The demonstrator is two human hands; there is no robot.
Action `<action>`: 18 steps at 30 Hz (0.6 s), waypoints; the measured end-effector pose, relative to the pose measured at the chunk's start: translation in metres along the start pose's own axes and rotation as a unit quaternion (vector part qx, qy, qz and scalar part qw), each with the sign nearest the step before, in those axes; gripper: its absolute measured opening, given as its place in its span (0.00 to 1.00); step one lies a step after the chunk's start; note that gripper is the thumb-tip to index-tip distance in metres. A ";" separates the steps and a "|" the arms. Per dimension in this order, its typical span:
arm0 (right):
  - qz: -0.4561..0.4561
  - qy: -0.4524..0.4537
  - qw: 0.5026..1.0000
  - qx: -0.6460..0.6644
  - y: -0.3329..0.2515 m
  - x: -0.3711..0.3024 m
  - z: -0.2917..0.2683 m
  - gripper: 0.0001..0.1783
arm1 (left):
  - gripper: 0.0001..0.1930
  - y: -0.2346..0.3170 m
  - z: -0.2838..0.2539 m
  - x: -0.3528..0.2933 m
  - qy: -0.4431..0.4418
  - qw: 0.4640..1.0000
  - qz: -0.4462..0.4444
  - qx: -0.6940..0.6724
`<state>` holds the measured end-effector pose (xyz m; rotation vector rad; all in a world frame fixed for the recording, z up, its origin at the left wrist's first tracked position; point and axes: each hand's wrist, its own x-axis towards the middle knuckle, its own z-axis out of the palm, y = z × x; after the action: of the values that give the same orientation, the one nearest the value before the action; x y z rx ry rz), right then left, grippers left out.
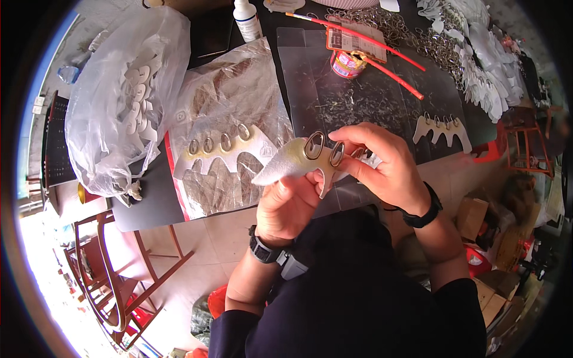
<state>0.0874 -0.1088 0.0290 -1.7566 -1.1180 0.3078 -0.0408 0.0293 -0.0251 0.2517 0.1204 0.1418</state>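
Seen in the head view, the person's left hand (289, 206) cups a curved pale piece (283, 161) from below, thumb and fingers pinched on its lower edge; most of those fingers are hidden behind it. The right hand (385, 158) has thumb and forefinger closed about the piece's other end, near one of the oval metal rings (314, 145) along its edge. The piece is up in front of the chest, tilted, over the near edge of the dark table (310, 107). Something whitish shows beneath the right hand; it may be more of the same piece, but the palm covers too much to be sure.

To the left, a similar ringed piece (230, 158) lies flat on a crinkled clear sheet (239, 77), its scalloped side toward the person. Another ringed piece (441, 132) lies off to the right, near the table's edge. A cloudy plastic bag (164, 45) holds pale rounded shapes, blurred by its folds. At the far side stand a white bottle (243, 12), cut off by the top rim, and a small pink tub (345, 65), partly covered by a card (356, 40) and with red sticks (397, 80) beside it. Behind, a tangled heap of rings (391, 27) runs into shadow, too dense for me to tell one from the next.
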 end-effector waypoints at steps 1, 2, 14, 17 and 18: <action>0.001 0.001 1.000 -0.001 0.001 -0.001 0.001 0.20 | 0.29 -0.005 0.002 0.000 0.018 1.000 0.006 0.006; 0.006 0.010 1.000 0.009 0.002 -0.002 0.003 0.20 | 0.28 -0.005 0.018 -0.001 0.043 0.991 0.053 0.114; 0.118 -0.078 0.968 0.206 0.000 -0.002 -0.007 0.19 | 0.11 -0.007 0.016 0.010 0.144 0.953 0.064 0.257; 0.114 -0.027 0.982 0.149 0.005 -0.001 -0.002 0.15 | 0.11 -0.011 0.023 0.011 0.142 0.946 0.096 0.274; 0.122 -0.021 0.985 0.120 0.001 0.001 -0.001 0.12 | 0.12 -0.013 0.022 0.011 0.154 0.946 0.107 0.265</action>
<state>0.0889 -0.1085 0.0293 -1.6759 -0.8546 0.6059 -0.0254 0.0129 -0.0087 0.7814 0.4461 0.3664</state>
